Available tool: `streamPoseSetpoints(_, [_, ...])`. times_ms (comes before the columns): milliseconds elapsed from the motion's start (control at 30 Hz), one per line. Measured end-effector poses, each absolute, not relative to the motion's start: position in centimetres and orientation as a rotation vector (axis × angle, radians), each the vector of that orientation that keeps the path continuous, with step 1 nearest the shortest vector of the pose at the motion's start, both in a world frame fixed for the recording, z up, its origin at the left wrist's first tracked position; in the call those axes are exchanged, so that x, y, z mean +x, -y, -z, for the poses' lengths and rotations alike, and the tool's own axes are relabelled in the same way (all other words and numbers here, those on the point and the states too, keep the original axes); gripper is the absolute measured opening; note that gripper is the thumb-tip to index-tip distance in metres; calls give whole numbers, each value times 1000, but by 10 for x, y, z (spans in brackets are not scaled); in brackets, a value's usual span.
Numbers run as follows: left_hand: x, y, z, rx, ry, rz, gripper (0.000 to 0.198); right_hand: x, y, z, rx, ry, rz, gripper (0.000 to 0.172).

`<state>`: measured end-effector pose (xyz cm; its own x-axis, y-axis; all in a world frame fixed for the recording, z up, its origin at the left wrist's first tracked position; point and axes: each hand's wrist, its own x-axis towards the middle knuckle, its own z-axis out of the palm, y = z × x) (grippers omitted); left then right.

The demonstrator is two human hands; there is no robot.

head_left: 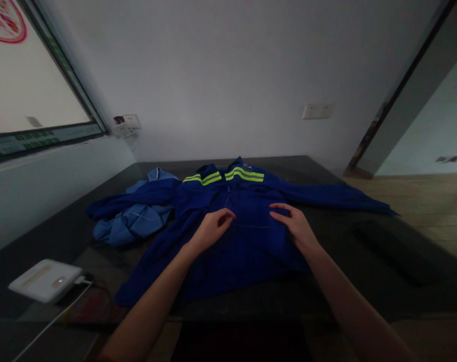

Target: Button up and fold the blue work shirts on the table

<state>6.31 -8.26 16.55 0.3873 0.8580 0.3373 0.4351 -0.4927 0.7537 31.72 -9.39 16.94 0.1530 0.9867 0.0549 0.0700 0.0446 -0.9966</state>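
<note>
A dark blue work jacket [247, 251] with yellow-and-grey reflective strips [245, 174] lies spread on the dark table [326, 296], collar toward the wall. My left hand [213, 226] is over the middle of its front, thumb and fingertips pinched together at the cloth near the zip line. What sits between those fingertips is hard to see, but it looks like the jacket's front edge. On the other side, my right hand [294, 223] rests at the front panel, thumb and forefinger apart. Between both hands runs a thin pale line, like a pocket edge.
Crumpled lighter blue cloth [132, 223] lies under and around the left sleeve. At the near left is a white box-shaped device [47, 280] with a white cable [53, 322]. A dark flat object [397, 251] lies on the right. Behind stands a wall with sockets [318, 111].
</note>
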Motion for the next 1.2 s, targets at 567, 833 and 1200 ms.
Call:
streamPoseSetpoints(567, [74, 85, -124, 2411, -1396, -281, 37, 314, 103, -173, -1164, 1377, -544, 27])
streamPoseSetpoints(833, [79, 86, -121, 2505, -1373, -247, 22, 298, 102, -157, -1253, 1845, -776, 23])
streamPoseSetpoints(1200, [61, 134, -148, 2609, -1047, -163, 24, 301, 118, -158, -1281, 1919, -749, 19])
